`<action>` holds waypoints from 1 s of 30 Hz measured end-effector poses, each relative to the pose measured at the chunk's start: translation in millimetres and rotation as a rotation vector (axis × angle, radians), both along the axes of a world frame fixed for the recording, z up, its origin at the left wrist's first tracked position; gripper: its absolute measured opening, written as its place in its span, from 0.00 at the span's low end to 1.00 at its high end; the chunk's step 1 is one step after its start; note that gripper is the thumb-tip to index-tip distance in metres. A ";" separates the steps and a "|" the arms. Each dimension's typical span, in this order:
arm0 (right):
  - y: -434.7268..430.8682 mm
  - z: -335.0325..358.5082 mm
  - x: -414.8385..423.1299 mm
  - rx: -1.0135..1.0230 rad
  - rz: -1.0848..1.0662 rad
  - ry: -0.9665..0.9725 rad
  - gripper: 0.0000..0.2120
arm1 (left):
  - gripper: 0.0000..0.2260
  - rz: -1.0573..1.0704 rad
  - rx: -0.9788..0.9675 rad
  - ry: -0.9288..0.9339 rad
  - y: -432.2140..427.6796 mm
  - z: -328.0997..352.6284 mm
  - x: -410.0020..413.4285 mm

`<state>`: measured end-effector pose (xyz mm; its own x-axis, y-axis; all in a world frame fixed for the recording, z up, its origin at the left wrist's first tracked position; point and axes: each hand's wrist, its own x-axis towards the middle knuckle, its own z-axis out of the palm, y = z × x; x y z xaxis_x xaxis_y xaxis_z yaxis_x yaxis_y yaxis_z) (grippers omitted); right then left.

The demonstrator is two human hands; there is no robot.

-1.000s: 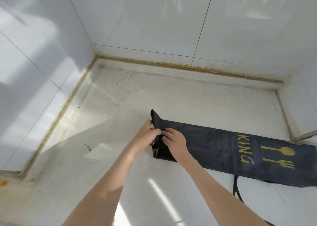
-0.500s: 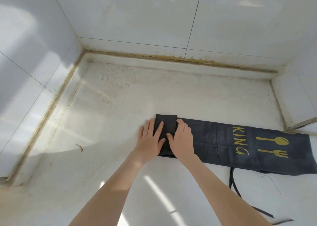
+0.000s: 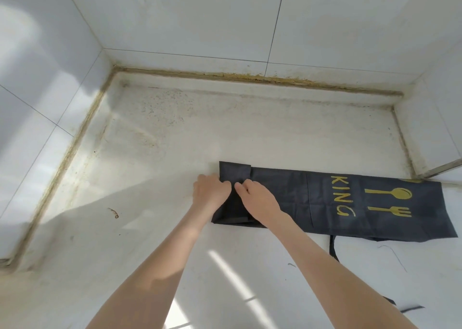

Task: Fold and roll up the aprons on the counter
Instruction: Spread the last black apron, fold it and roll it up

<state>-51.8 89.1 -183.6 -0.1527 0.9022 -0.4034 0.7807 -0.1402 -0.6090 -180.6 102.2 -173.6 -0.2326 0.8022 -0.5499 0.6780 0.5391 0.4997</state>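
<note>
With the left hand point(image 3: 211, 195) and right hand point(image 3: 260, 198) each closing its grip on the turned-over end of the dark apron point(image 3: 287, 193), a long strip lying flat on the bench point(image 3: 175, 141), I'd roll tight, edges square.

apron point(image 3: 325, 201) on counter point(image 3: 175, 141), hands at left end

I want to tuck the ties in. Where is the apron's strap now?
In the head view, the black strap pokes out under the apron's near edge onto the counter, right of the right forearm.
</note>
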 end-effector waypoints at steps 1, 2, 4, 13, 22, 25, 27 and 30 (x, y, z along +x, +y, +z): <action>1.4 3.1 -0.5 -0.056 -0.025 0.084 0.15 | 0.08 0.023 0.008 -0.028 -0.4 4.4 -0.4; 1.9 6.0 -0.7 -0.106 -0.048 0.151 0.16 | 0.07 0.060 0.000 -0.116 -0.5 9.0 -1.0; 2.1 9.3 -1.3 -0.186 -0.113 0.288 0.18 | 0.04 0.155 -0.034 -0.420 -1.2 18.2 -2.7; 5.8 21.5 17.7 -0.360 -0.293 0.679 0.13 | 0.06 -0.063 0.184 -0.457 -12.7 4.4 16.5; -14.6 15.0 48.8 -0.376 -0.540 0.693 0.11 | 0.22 -0.467 0.552 -0.058 -25.4 -20.8 40.4; -18.2 8.9 53.4 -0.339 -0.550 0.609 0.06 | 0.24 -0.713 0.426 0.125 -30.8 -35.3 43.9; -18.9 2.8 53.7 -0.193 -0.476 0.403 0.05 | 0.24 -0.776 0.372 0.223 -33.9 -41.6 45.9; -25.2 -12.4 56.5 0.166 -0.249 -0.013 0.21 | 0.31 -0.813 0.371 0.339 -35.4 -48.4 49.6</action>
